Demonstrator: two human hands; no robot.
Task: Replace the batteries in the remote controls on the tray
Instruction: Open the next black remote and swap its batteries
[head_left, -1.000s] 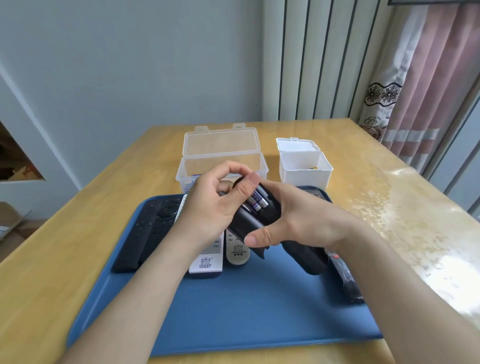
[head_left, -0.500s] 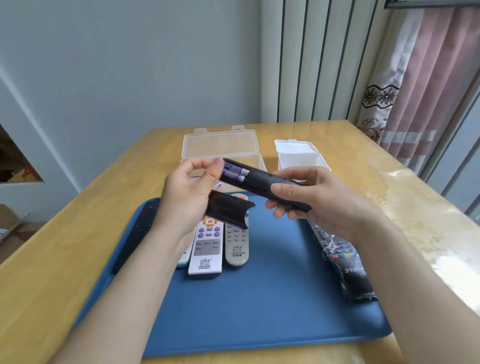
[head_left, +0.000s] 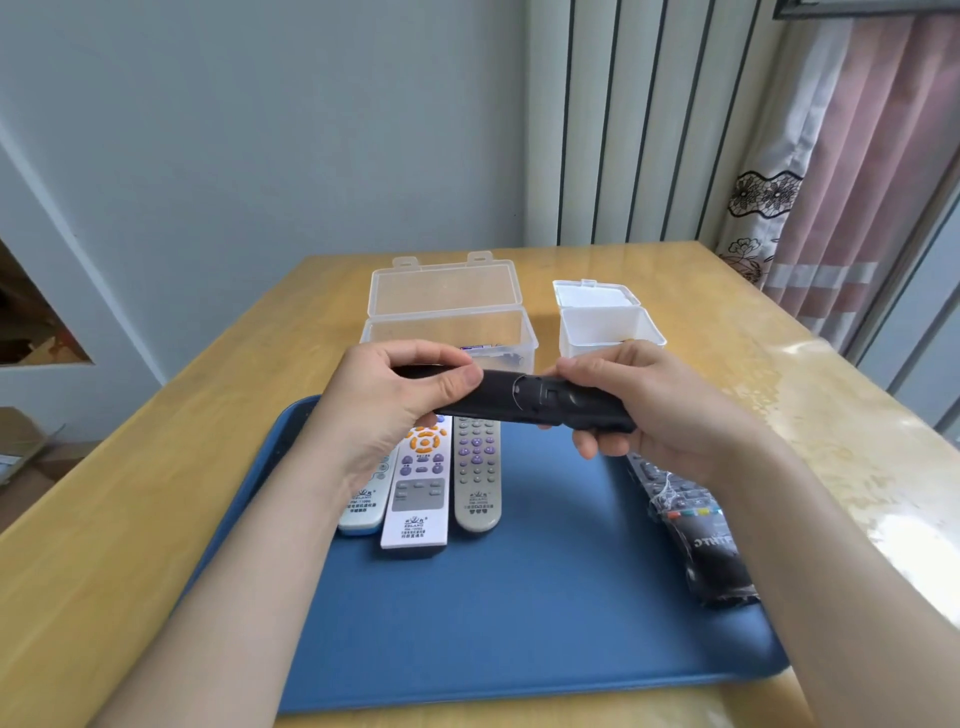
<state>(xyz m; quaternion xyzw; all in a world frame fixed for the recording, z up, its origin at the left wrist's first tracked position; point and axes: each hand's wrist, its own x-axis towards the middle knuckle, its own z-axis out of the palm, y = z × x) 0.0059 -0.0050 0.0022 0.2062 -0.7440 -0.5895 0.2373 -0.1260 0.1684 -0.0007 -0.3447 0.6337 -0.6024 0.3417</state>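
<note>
I hold a black remote (head_left: 540, 402) level above the blue tray (head_left: 519, 623), back side up. My right hand (head_left: 654, 405) grips its right end. My left hand (head_left: 395, 400) is closed over its left end, thumb pressed on the battery cover; the batteries are hidden. On the tray below lie a white remote (head_left: 418, 493), a beige remote (head_left: 477, 478) and a white-and-blue remote (head_left: 363, 504), side by side. A black remote in a plastic sleeve (head_left: 696, 540) lies at the tray's right edge.
Behind the tray stand an open clear box (head_left: 447, 317) with batteries inside and a smaller open white box (head_left: 605, 322). The wooden table (head_left: 104, 519) has a glossy right side. A wall and curtains are beyond.
The loose battery cover that my left hand held below the remote is now on the remote's left end, covering the batteries. The remote has turned level.
</note>
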